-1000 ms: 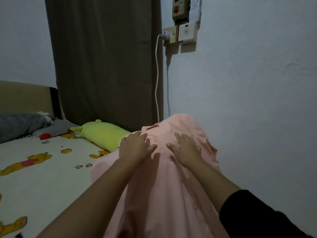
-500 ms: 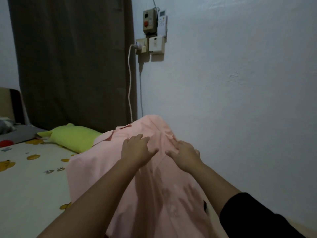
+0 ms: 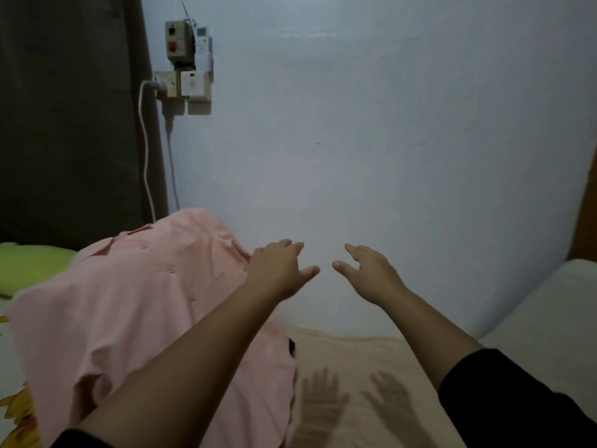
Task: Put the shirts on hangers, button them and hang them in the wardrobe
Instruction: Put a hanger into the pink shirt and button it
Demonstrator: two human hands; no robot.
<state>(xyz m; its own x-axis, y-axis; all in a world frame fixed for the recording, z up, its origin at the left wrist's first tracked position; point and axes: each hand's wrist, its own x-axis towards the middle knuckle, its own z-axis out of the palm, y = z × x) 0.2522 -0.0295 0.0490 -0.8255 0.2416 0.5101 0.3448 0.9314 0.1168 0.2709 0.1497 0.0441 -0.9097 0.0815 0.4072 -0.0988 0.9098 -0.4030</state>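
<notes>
Two hands raised side by side over the bed, palms down, fingers loosely spread, holding nothing; left hand (image 3: 279,273) just past the right edge of the pink shirt (image 3: 135,305), whether it brushes the cloth cannot be told; right hand (image 3: 368,274) near it to the right, a narrow gap between the thumbs, well clear of the shirt; one shirt counted, lying mounded on the left half of the bed, collar at the far end, placket buttons showing, its right hem ending at a beige blanket (image 3: 381,360); two hand shadows fall on that blanket, open room there out to the right; one green pillow (image 3: 29,266) far left; one white cable (image 3: 144,150) hanging from the wall sockets (image 3: 181,87) beside a dark curtain (image 3: 64,108).
</notes>
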